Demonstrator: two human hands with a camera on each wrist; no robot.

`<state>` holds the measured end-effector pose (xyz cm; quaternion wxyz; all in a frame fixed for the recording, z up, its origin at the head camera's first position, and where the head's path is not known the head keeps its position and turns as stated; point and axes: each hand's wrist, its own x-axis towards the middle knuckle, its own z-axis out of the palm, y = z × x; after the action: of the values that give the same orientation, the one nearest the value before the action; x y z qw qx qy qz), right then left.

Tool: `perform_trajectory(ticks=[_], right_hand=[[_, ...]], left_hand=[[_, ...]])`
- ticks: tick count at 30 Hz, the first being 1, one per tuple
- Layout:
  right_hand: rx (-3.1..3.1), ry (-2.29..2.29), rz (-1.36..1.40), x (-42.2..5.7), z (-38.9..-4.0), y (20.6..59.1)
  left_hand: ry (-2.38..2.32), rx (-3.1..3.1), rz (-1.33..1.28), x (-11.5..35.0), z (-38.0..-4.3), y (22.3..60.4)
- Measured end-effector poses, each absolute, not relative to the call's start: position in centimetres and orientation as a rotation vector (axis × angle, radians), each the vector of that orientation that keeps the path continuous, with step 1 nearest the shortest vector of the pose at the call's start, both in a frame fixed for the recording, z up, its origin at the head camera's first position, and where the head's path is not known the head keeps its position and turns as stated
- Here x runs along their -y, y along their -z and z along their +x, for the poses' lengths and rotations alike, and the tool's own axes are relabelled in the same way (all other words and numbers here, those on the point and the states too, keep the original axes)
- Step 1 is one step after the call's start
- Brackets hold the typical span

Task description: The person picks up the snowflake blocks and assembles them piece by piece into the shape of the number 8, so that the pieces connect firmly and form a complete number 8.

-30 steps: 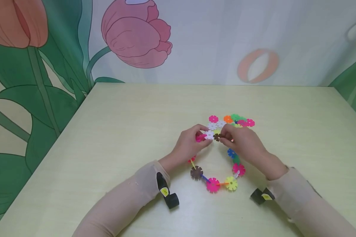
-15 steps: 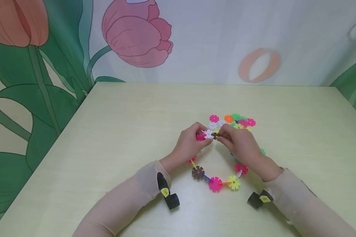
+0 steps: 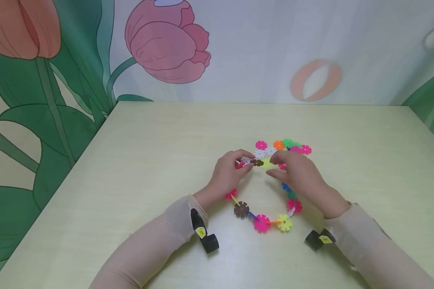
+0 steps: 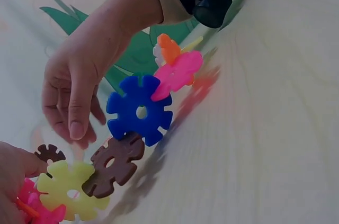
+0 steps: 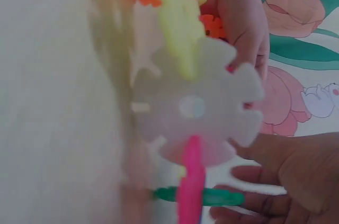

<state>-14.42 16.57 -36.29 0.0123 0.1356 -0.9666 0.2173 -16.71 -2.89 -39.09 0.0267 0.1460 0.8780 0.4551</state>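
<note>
In the head view my left hand (image 3: 228,170) pinches the end of a chain of plastic snowflake discs, with a brown snowflake disc (image 3: 257,162) sticking out past its fingertips. My right hand (image 3: 300,172) is just to the right, thumb and fingers spread apart with nothing between them. The chain loops toward me through a brown disc (image 3: 241,210), a pink disc (image 3: 262,223) and a yellow disc (image 3: 284,222), then up under the right hand. A blue disc (image 4: 140,110) of the chain shows large in the left wrist view, a white disc (image 5: 196,102) in the right wrist view.
Loose snowflake discs lie behind the hands, among them a pink disc (image 3: 261,145), an orange disc (image 3: 279,145) and a green disc (image 3: 287,143). The pale wooden table (image 3: 166,140) ends at a wall (image 3: 253,48) painted with flowers.
The right hand has let go of the brown disc and its fingers have spread apart. That disc now sits at the left hand's fingertips, slightly farther left.
</note>
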Motion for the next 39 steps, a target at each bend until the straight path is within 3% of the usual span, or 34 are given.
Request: perform_trajectory(ticks=[7, 12, 39], right_hand=[[3.306, -0.368, 0.148, -17.0, -13.9, 34.8], [3.468, -0.199, 0.1, -16.8, -13.5, 34.2], [3.201, -0.547, 0.338, -16.5, -13.7, 34.8]], left_hand=[[-1.437, -2.744, 0.471, 3.1, -16.8, 39.0], [-1.442, -2.756, 0.458, 3.1, -16.8, 39.1], [-1.437, -2.744, 0.481, 3.0, -16.8, 39.3]])
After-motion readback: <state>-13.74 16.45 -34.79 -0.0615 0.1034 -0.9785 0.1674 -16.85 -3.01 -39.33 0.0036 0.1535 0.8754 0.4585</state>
